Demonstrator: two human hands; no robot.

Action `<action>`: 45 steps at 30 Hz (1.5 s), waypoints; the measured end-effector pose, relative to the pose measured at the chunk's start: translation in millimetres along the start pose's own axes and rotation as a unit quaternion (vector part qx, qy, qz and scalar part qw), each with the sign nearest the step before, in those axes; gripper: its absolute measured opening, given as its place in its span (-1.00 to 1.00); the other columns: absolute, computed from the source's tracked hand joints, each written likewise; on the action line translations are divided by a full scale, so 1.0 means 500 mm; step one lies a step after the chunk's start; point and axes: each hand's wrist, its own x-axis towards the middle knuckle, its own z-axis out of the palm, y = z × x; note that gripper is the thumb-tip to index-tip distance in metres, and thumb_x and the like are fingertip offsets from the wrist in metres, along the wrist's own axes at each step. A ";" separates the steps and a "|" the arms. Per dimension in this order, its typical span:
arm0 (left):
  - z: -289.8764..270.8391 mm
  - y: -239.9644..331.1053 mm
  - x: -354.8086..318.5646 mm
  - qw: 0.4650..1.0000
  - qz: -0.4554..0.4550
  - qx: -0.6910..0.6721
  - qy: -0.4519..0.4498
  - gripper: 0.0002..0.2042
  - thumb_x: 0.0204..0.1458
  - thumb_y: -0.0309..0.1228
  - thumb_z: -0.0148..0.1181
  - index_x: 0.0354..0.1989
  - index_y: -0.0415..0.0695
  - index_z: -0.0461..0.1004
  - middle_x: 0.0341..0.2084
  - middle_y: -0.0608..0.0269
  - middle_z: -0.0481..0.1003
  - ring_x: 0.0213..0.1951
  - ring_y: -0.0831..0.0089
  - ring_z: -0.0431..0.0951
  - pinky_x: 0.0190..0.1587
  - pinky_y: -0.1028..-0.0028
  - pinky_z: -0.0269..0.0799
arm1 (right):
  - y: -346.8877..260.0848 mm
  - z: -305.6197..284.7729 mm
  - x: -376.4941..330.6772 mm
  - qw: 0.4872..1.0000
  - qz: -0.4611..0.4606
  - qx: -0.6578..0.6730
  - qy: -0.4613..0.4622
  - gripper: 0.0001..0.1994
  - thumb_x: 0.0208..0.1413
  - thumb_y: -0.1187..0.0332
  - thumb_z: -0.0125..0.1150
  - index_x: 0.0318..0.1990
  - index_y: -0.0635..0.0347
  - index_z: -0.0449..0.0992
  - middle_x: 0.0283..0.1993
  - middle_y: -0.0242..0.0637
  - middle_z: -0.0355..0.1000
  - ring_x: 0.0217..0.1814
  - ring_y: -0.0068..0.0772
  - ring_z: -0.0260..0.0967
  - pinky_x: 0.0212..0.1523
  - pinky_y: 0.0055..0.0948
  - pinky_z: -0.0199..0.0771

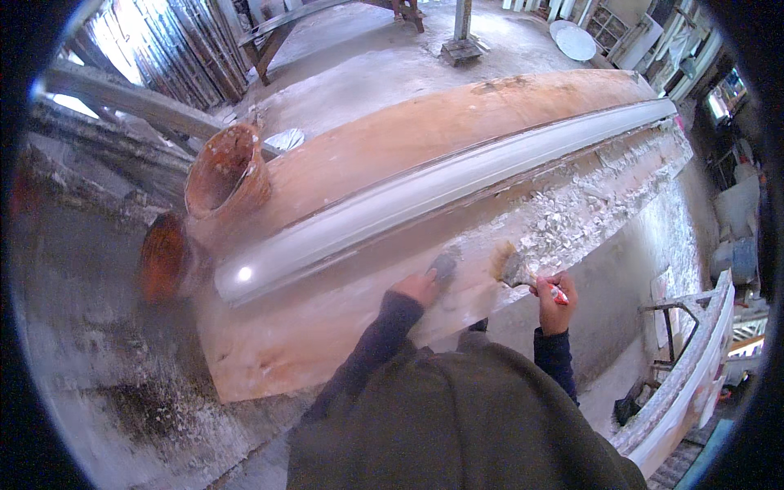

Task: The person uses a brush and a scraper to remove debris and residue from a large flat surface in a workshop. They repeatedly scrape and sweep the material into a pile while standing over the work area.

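Note:
My right hand (557,302), near the table's front edge, is closed round the red and white handle of a paintbrush (506,265). Its pale bristles point left and touch the tabletop beside heaped white plaster scraps (563,220). My left hand (420,287) rests low over the wooden table (278,351), with its fingers on a small dark-grey flat piece (444,265) whose kind I cannot make out. Beyond both hands a long white moulding (441,184) runs lengthwise along the table.
An orange, plaster-stained bucket (227,171) stands at the table's left end, with a rusty-orange round container (166,257) beside it. At lower right is a white-crusted trestle or bench (694,367). A post (463,24) and a wooden bench (294,24) stand farther back.

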 end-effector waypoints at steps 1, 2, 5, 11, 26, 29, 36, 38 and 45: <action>0.009 -0.009 -0.006 1.000 -0.018 0.009 0.002 -0.66 0.06 -0.24 -0.20 0.02 0.01 0.24 -0.32 -0.10 0.41 -0.31 -0.01 0.47 -0.34 0.08 0.37 | 0.003 -0.009 0.002 1.000 -0.005 -0.013 0.007 -0.87 -0.10 0.52 0.13 -0.58 0.26 0.31 -0.61 -0.37 0.26 -0.59 -0.57 0.29 -0.54 -0.59 0.33; 0.029 -0.023 -0.020 0.999 -0.037 0.017 0.005 -0.66 0.06 -0.24 -0.20 0.02 0.02 0.24 -0.33 -0.10 0.41 -0.32 -0.02 0.47 -0.33 0.08 0.37 | -0.002 -0.012 0.004 1.000 0.001 -0.004 0.013 -0.87 -0.10 0.52 0.13 -0.58 0.26 0.31 -0.62 -0.37 0.26 -0.59 -0.56 0.29 -0.53 -0.59 0.32; 0.063 -0.003 -0.002 0.996 -0.077 0.009 0.037 -0.63 0.05 -0.21 -0.19 0.06 0.05 0.20 -0.35 -0.12 0.40 -0.32 -0.03 0.46 -0.31 0.08 0.37 | 0.000 -0.018 0.008 1.000 -0.004 -0.015 0.004 -0.87 -0.12 0.52 0.15 -0.59 0.26 0.32 -0.63 -0.34 0.26 -0.57 -0.53 0.29 -0.52 -0.56 0.28; 0.088 0.013 -0.006 0.994 -0.099 0.025 0.030 -0.60 0.07 -0.24 -0.22 0.12 0.08 0.11 -0.36 -0.16 0.38 -0.32 -0.06 0.46 -0.30 0.10 0.39 | 0.008 -0.022 0.026 0.996 -0.058 -0.069 -0.025 -0.86 -0.17 0.49 0.19 -0.60 0.25 0.32 -0.62 -0.29 0.25 -0.56 -0.47 0.24 -0.52 -0.50 0.21; 0.103 0.097 0.036 0.990 -0.139 0.022 0.018 -0.59 0.04 -0.22 -0.19 0.10 0.04 0.12 -0.34 -0.09 0.42 -0.30 -0.06 0.46 -0.32 0.08 0.38 | -0.012 -0.083 0.062 0.983 -0.094 -0.139 -0.076 -0.85 -0.17 0.48 0.21 -0.59 0.26 0.33 -0.61 -0.20 0.26 -0.57 -0.28 0.27 -0.51 -0.45 0.24; 0.125 0.109 0.099 0.989 -0.133 0.036 0.047 -0.59 0.04 -0.21 -0.18 0.10 0.05 0.13 -0.34 -0.10 0.43 -0.29 -0.05 0.46 -0.31 0.06 0.37 | 0.002 -0.096 0.067 0.980 -0.110 -0.143 -0.085 -0.86 -0.18 0.50 0.20 -0.59 0.26 0.33 -0.61 -0.19 0.26 -0.58 -0.26 0.25 -0.52 -0.44 0.23; 0.223 -0.062 0.189 0.990 -0.030 0.117 -0.068 -0.62 0.05 -0.25 -0.21 0.08 0.04 0.15 -0.35 -0.10 0.44 -0.31 -0.04 0.48 -0.32 0.07 0.38 | -0.006 -0.082 0.085 0.981 -0.116 -0.118 -0.102 -0.86 -0.18 0.50 0.19 -0.60 0.25 0.33 -0.61 -0.20 0.25 -0.56 -0.24 0.25 -0.52 -0.43 0.22; 0.198 -0.022 0.179 0.991 -0.046 0.123 -0.024 -0.63 0.05 -0.25 -0.21 0.07 0.03 0.16 -0.37 -0.10 0.45 -0.33 -0.04 0.48 -0.33 0.07 0.38 | -0.015 -0.089 0.084 0.982 -0.108 -0.107 -0.109 -0.87 -0.18 0.50 0.18 -0.60 0.25 0.33 -0.61 -0.20 0.25 -0.55 -0.23 0.25 -0.51 -0.43 0.22; 0.124 0.094 0.196 0.986 -0.147 0.046 0.066 -0.64 0.06 -0.23 -0.23 0.05 0.03 0.20 -0.41 -0.11 0.45 -0.38 -0.01 0.49 -0.35 0.10 0.38 | -0.014 -0.100 0.089 0.976 -0.134 -0.123 -0.120 -0.87 -0.20 0.51 0.19 -0.60 0.25 0.34 -0.61 -0.19 0.24 -0.57 -0.21 0.24 -0.53 -0.40 0.21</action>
